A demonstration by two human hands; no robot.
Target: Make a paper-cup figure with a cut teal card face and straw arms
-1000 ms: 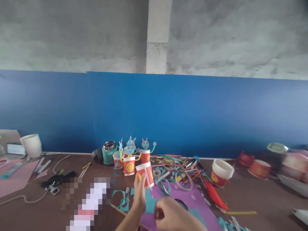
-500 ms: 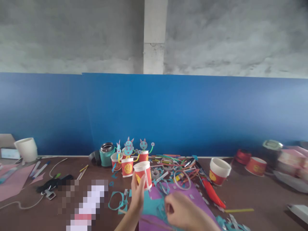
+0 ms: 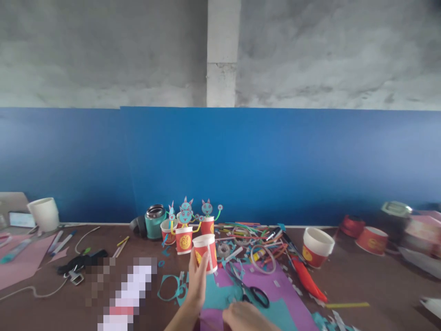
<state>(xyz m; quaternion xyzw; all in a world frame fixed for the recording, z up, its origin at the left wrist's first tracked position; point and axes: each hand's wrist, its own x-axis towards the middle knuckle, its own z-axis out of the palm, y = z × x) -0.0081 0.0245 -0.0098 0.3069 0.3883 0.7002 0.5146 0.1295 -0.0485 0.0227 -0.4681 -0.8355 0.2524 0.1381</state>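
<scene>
A red and white paper cup (image 3: 209, 263) is upright in my left hand (image 3: 197, 281), whose thumb and fingers wrap round its side. My right hand (image 3: 246, 316) is low at the bottom edge, over purple paper (image 3: 278, 280) and teal paper (image 3: 218, 295). Its fingers are curled and blurred, and whatever they hold is too small to name. Black-handled scissors (image 3: 259, 296) lie on the papers just above my right hand. Behind the held cup, several red cups (image 3: 183, 241) carry teal animal faces (image 3: 186, 216) and bent coloured arms.
Pipe cleaners and a tape ring (image 3: 262, 259) lie behind the papers. A teal thermos (image 3: 155, 223) stands back left. To the right are stacked cups (image 3: 317, 248), a red pouch (image 3: 310, 279) and a yellow strip (image 3: 347, 305). A black strap (image 3: 82, 261) lies left.
My right hand has moved down and slightly left, uncovering the scissors on the papers. My left hand still holds the cup in nearly the same place. The view has shifted slightly.
</scene>
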